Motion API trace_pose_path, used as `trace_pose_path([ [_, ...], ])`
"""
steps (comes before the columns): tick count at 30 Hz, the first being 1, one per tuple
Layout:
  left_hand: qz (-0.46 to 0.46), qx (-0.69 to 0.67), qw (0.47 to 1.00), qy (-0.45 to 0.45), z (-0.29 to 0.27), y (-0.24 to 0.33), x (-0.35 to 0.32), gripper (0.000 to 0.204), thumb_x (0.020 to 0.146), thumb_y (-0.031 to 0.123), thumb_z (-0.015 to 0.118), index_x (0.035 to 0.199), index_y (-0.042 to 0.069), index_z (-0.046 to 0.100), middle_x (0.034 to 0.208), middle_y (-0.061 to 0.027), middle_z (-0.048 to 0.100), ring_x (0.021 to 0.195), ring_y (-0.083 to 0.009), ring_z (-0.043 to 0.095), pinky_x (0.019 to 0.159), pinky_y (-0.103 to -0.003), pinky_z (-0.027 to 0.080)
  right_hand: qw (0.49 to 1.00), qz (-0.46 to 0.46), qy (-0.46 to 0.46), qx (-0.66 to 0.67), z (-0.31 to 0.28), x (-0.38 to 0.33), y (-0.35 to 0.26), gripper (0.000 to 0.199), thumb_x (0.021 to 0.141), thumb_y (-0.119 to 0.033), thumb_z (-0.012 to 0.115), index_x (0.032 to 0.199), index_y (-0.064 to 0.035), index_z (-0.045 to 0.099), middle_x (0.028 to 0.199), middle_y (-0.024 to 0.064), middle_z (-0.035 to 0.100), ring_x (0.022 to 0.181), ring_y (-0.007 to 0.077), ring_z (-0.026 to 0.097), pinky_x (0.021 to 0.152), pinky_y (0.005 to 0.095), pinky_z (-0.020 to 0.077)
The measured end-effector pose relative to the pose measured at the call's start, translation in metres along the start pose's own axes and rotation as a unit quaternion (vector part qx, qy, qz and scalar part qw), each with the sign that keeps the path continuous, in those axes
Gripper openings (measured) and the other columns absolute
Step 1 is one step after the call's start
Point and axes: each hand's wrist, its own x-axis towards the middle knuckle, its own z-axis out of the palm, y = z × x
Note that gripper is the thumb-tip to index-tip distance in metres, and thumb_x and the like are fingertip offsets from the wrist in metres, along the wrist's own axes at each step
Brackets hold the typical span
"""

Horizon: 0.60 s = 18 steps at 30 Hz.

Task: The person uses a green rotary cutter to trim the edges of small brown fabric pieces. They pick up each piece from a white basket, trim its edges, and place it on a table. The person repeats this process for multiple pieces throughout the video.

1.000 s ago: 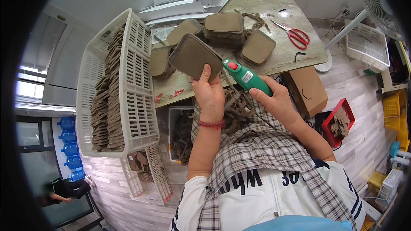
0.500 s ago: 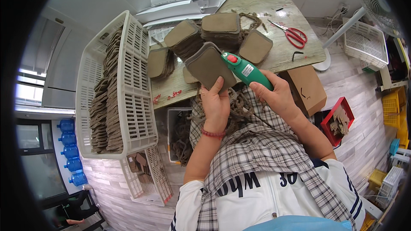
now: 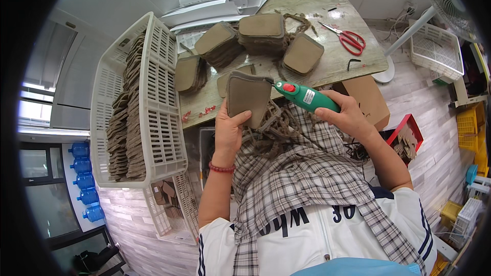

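Note:
My left hand (image 3: 230, 130) is closed on a brown rounded fabric pad (image 3: 248, 96), its thumb lying on the lower part of the face. In my right hand (image 3: 343, 116) is a green handheld electric cutter (image 3: 305, 96) with a red button. The cutter's dark tip meets or nearly meets the pad's upper right corner. Brown trimmed strips (image 3: 279, 128) hang below the pad, over the checked apron (image 3: 286, 174). Beyond the hands, several stacks of similar pads stand on the table, among them a tall stack (image 3: 262, 26) and a smaller one (image 3: 303, 55).
A white slatted crate (image 3: 166, 102) packed with brown pads stands at the left. Red-handled scissors (image 3: 352, 42) and a black hex key (image 3: 353, 63) lie on the table (image 3: 332, 20). White paper sheets (image 3: 220, 7) sit at the back. A red tray (image 3: 413, 130) and a fan (image 3: 445, 0) are at the right.
The pad has been turned more upright and moved a little left and down with my left hand. My right hand and the cutter have shifted right and slightly down.

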Motion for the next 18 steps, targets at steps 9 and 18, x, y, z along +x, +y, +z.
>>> trace_pose_path([
  [9,-0.060,0.106,0.992,-0.026,-0.007,0.014,-0.008,0.053,0.075,-0.014,0.060,0.126,-0.001,0.052,0.115,-0.0077,0.064,0.101,-0.0150,0.063,0.089,-0.028,0.051,0.992,-0.077,-0.018,-0.098,0.001,-0.007,0.013,0.048,0.082,-0.033,0.073,0.117,-0.0023,0.060,0.089,0.0130,0.068,0.077,0.0213,0.067,0.072,0.0313,0.0523],
  [18,-0.121,0.104,0.986,-0.039,-0.002,0.000,-0.014,0.060,0.076,-0.015,0.059,0.133,-0.001,0.047,0.118,-0.0088,0.062,0.103,-0.0150,0.062,0.089,-0.028,0.051,0.995,-0.062,-0.007,-0.078,0.015,-0.004,0.025,0.046,0.082,-0.031,0.073,0.115,-0.0014,0.061,0.087,0.0119,0.068,0.076,0.0180,0.066,0.070,0.0307,0.0516],
])
